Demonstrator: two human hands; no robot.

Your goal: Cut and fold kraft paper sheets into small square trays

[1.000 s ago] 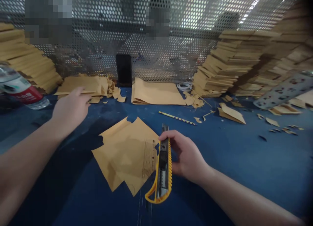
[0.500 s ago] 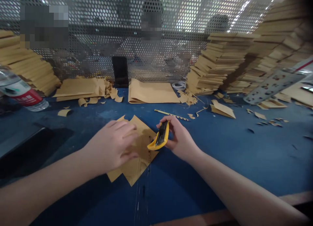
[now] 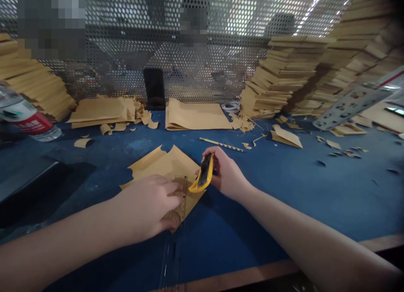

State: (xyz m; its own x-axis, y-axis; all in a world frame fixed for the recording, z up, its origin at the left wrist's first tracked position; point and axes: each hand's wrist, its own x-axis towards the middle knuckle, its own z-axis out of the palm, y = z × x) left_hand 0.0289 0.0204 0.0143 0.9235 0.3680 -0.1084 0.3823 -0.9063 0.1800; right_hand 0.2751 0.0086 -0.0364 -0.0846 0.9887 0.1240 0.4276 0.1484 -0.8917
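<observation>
My right hand [image 3: 227, 174] grips a yellow and black utility knife [image 3: 203, 174], held tilted just above the right corner of a brown paper piece [image 3: 158, 168]. The paper lies on the blue tabletop with jagged, notched edges on its left. On it rests a clear plastic ruler [image 3: 184, 184] that runs down toward the table's front edge. My left hand [image 3: 154, 203] holds the ruler down against the paper, its fingertips and thumb bent onto it. The knife's tip is hard to make out.
A pencil [image 3: 221, 144] lies beyond the knife. Folded brown paper [image 3: 198, 115], a phone [image 3: 154, 89] and a coiled white cable [image 3: 231, 106] stand at the back. Paper stacks [image 3: 277, 77] rise on both sides. A water bottle [image 3: 34, 119] is left, a patterned tumbler [image 3: 347, 107] right.
My left hand has come down onto the ruler, which has shifted left on the paper. More of the paper's left side shows. The knife has moved only slightly left.
</observation>
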